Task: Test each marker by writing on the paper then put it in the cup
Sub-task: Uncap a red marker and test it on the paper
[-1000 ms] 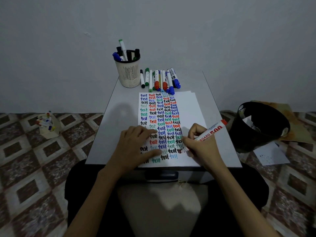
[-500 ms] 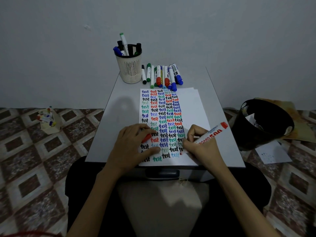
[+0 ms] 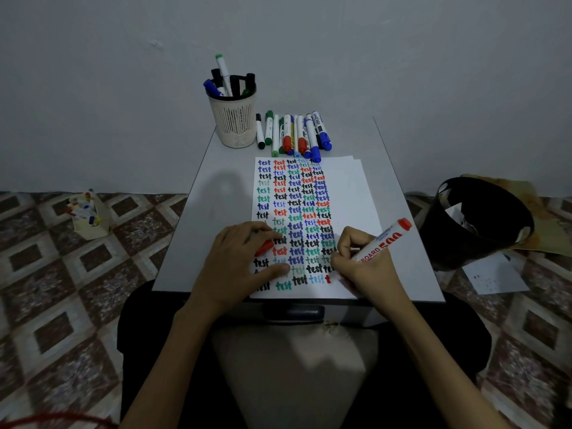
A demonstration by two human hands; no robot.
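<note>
My right hand [image 3: 362, 267] grips a red-ended whiteboard marker [image 3: 383, 241], tip down on the paper [image 3: 349, 193] at the bottom row, where a red "t" is fresh. My left hand [image 3: 238, 264] lies on the paper's lower left and holds the marker's red cap [image 3: 264, 247] under its fingers. The sheet is filled with columns of "test" in several colours. A beige mesh cup [image 3: 233, 119] with several markers stands at the table's far side. A row of loose markers [image 3: 294, 134] lies right of the cup.
The small grey table [image 3: 192, 218] stands against a grey wall. A black bin [image 3: 476, 221] sits on the tiled floor to the right, with papers beside it. Another beige holder with markers [image 3: 88, 213] stands on the floor to the left.
The right hand has moved the marker tip to the bottom row and drawn a red "t". The red cap has come into sight under the left fingers. The camera tilted slightly.
</note>
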